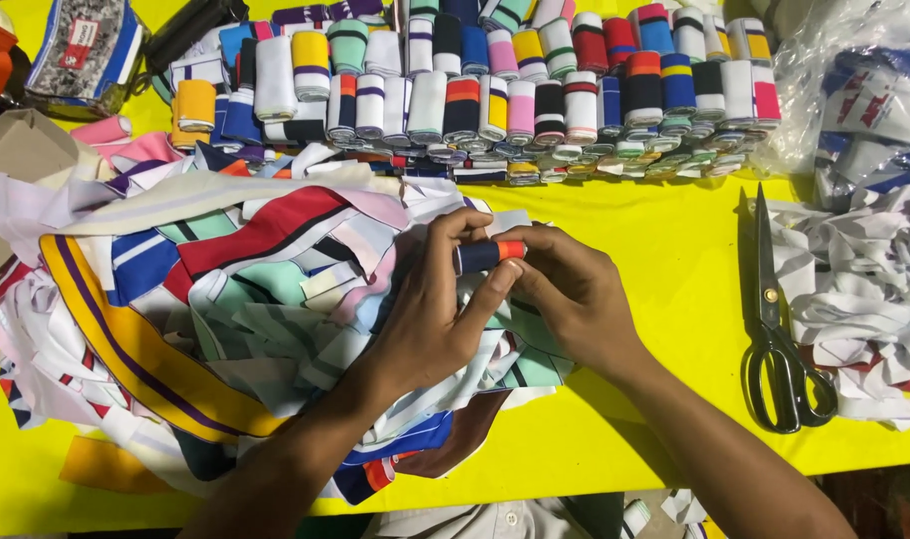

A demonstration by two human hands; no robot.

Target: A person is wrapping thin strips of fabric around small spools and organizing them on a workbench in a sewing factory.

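Head view: left hand [425, 319] and right hand [575, 294] pinch a navy-orange fabric roll [488, 256] in their fingers above the loose strip pile [225, 299] on the yellow bench [664, 250]; rolling looks underway, scissors [779, 329] right, finished rolls [535, 90] stacked beyond

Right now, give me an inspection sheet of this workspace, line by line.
Surface: yellow table, mostly covered with cloth.
Job's things: small rolled strip, navy with an orange end, held between both hands over a heap of loose strips.
Clutter: rows of rolled strips along the far edge; scissors lying at right, beside white scraps; plastic bag far right.
Grippers: left hand and right hand both pinch the roll.
Cables: nothing seen.
Surroundings: cardboard box at the left edge.
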